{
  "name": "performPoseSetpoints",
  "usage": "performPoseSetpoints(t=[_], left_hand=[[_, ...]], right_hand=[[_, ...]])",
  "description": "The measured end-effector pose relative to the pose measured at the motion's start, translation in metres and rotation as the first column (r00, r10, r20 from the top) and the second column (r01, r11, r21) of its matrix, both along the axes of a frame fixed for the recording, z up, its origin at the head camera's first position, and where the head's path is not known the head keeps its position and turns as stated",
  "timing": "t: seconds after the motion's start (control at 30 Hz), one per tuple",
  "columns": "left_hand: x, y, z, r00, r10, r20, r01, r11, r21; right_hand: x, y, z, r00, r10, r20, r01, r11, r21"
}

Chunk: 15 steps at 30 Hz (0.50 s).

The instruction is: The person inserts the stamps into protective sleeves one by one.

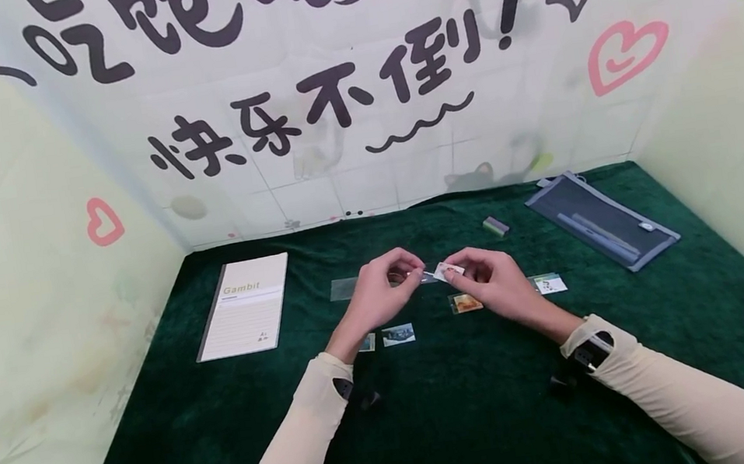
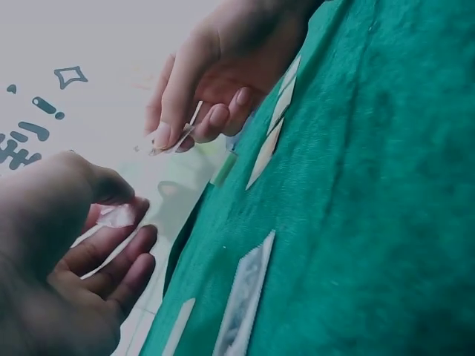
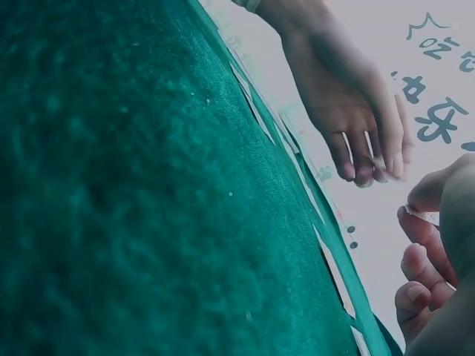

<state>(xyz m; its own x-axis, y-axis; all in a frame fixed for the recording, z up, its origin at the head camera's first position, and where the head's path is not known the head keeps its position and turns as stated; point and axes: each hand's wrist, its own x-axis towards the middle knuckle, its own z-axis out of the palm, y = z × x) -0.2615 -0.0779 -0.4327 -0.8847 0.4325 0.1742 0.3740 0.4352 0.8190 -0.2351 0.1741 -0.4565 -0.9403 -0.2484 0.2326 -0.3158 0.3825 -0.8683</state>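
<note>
My left hand (image 1: 380, 291) pinches a small whitish, partly see-through piece (image 2: 117, 216) between thumb and fingers; its kind is unclear. Facing it, my right hand (image 1: 495, 282) pinches a small white stamp-like picture (image 1: 446, 271) by its edge, seen almost edge-on in the left wrist view. The two pieces are close together above the cloth; the wrist views show a gap between the hands. Below the left hand lie a blue-grey stamp-like picture (image 1: 398, 334) and another partly hidden one (image 1: 368, 342). An orange picture (image 1: 467, 302) lies beside the right hand.
A clear strip (image 1: 343, 290) lies behind the left hand. To the right is a white-and-green picture (image 1: 551, 284). Farther back are a small striped block (image 1: 495, 226) and a zip pouch (image 1: 648, 239). A notebook (image 1: 243, 323) lies at left on the green cloth (image 1: 454, 425).
</note>
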Motion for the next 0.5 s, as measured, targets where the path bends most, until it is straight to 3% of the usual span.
performPoseSetpoints(t=[0.3,0.5], left_hand=[[0.010,-0.007,-0.005,0.999,0.047,0.027,-0.049,0.996,0.073],[0.013,-0.007,-0.009,0.998,-0.001,0.067,-0.007,0.992,0.127]], right_hand=[[-0.001,-0.002,0.001,1.000,0.004,-0.018,-0.005,0.999,-0.042],[0.002,-0.002,0.000,1.000,0.020,-0.013,-0.021,0.998,-0.061]])
